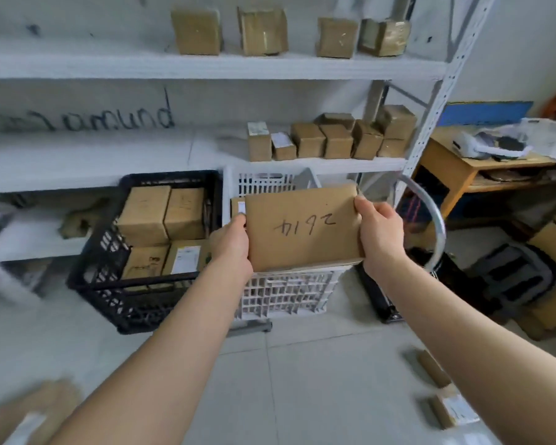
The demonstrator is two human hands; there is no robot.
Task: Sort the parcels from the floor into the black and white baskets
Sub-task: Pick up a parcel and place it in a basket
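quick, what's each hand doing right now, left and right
Left hand: holding the left edge of the cardboard parcel marked 2614.
Right hand: holding the same parcel's right edge, above the white basket.

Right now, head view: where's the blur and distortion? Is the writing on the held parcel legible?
Head view, centre: the parcel gripped by the left hand and right hand is fairly sharp, and its upside-down handwriting is legible. Head view, edges: smeared, worst on the floor parcel at bottom left. The wide-angle lens tilts the shelf post. The light is flat, with no glare.
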